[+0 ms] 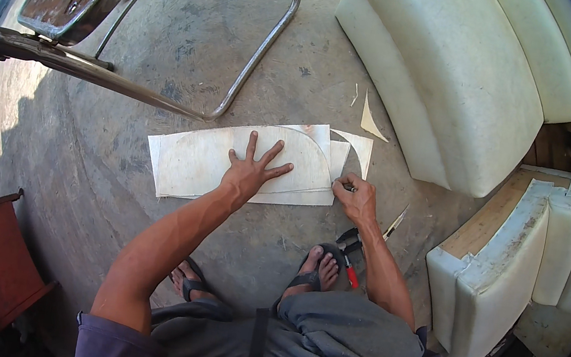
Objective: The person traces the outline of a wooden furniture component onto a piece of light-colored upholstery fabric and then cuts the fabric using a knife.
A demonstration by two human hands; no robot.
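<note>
Stacked flat white sheets (190,154) lie on the concrete floor in front of me, the top one rounded at its right end. My left hand (250,173) presses flat on them with fingers spread. At the sheets' right edge, my right hand (357,197) is closed in a pinch; whatever is in its fingers is too small to make out. Just beyond it lies a curved white offcut (363,153), partly hidden by the hand. A thin pointed tool (396,222) is beside my right forearm. Near my right foot is a black tool with a red handle (351,275).
A bent metal tube chair frame (258,58) stands at the far left. Cream padded seats (453,78) and a smaller cream padded piece (495,296) occupy the right side. A pointed scrap (373,124) lies beyond the sheets. A red metal piece (0,259) stands at the near left.
</note>
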